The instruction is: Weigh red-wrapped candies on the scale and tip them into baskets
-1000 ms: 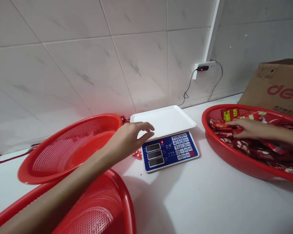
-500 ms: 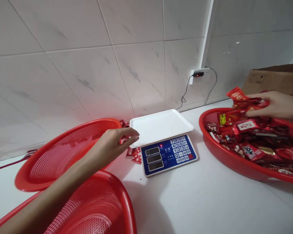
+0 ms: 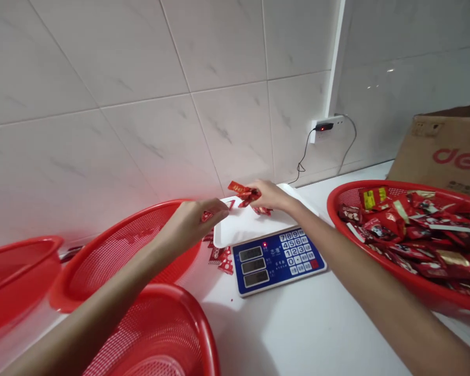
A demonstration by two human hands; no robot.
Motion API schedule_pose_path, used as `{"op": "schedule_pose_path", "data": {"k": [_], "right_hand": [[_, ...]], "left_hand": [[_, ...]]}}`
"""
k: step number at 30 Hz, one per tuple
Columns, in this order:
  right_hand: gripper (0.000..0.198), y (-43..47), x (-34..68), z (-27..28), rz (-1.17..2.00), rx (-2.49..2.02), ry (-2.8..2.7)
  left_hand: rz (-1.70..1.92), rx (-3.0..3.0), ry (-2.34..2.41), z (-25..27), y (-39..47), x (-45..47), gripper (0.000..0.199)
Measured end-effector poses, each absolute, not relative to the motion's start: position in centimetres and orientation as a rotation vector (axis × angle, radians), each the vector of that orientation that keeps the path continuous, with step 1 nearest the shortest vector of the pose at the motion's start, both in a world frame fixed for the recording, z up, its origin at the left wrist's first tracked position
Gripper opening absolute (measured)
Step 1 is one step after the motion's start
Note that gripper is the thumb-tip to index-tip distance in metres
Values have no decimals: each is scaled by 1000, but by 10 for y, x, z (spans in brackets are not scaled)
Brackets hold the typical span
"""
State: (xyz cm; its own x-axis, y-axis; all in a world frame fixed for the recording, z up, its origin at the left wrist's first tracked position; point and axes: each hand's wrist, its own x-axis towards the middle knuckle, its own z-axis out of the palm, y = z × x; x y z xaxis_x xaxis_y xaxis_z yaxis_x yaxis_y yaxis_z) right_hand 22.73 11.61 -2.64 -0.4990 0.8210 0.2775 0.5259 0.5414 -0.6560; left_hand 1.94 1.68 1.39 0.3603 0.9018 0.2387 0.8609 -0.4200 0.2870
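My right hand [image 3: 268, 194] is closed around a few red-wrapped snack packets [image 3: 247, 194], held over the white tray [image 3: 235, 230] of a digital scale [image 3: 278, 261]. Below that hand, a red packet [image 3: 261, 210] shows on the tray. At the tray's left edge is my left hand [image 3: 199, 219], its fingers bent with the thumb a little apart, nothing plainly held. A small red piece shows just beyond its fingertips; whether they touch it I cannot tell. The scale's blue panel has dark displays and a lit red light.
A red basket [image 3: 337, 230] full of red-wrapped packets stands right. Red mesh baskets [image 3: 203, 324] sit left and front left. Loose packets [image 3: 226, 261] lie beside the scale's left side. Behind are a cardboard box [image 3: 426, 141] and a wall socket [image 3: 315, 137] with a cable.
My right hand has moved left from the full basket to above the scale tray, carrying packets. Red packets now show on the previously bare tray. My left hand stays near the tray's left edge.
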Motion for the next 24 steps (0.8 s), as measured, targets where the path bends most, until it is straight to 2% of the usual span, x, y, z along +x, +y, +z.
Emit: {"op": "schedule_pose_path", "data": {"k": [5,10,15,21,24], "right_hand": [[45,120,243,-41,582,-1091,-2161],[25,125,262,-55,619,-1071,-1983],[26,128,267,-61,615,-1046,-1843],[26,125,257,-58,644,-879,-1744],[29,123,254,-55,671,-767,-1670]], "left_hand": [[417,2486,1739,-1,53,13,33],[219,2408,1860,-27,119,18,22],[153,2357,1742,-42,133,38,31],[458,2344,1574,-21,103,45,57],[499,2323,1596,-17,110,43,59]]}}
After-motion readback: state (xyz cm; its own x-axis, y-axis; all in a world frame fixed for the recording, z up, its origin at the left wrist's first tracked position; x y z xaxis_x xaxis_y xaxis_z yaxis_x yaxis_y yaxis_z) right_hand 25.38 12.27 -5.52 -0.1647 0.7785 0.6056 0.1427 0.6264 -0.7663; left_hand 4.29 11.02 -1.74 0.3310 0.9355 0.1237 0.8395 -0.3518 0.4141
